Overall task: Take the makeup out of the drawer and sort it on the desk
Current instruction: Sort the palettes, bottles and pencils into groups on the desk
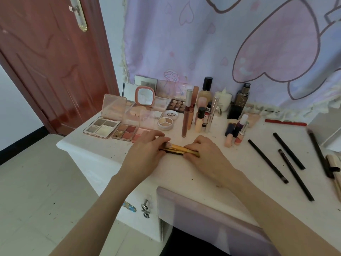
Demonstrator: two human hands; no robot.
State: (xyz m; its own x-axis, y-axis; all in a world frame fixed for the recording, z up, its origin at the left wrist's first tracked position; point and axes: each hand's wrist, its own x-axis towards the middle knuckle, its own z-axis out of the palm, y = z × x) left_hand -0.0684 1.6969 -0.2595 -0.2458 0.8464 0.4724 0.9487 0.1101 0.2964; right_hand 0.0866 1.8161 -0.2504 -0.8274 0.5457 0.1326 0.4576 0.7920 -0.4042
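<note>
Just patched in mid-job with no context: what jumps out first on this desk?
Both hands meet at the desk's front middle: the left hand and right hand each hold an end of a bundle of gold-handled brushes lying flat. Behind the left hand, open eyeshadow palettes cluster around a pink compact mirror, with upright bottles and tubes in the middle. To the right, dark pencils lie spread on the white desk.
</note>
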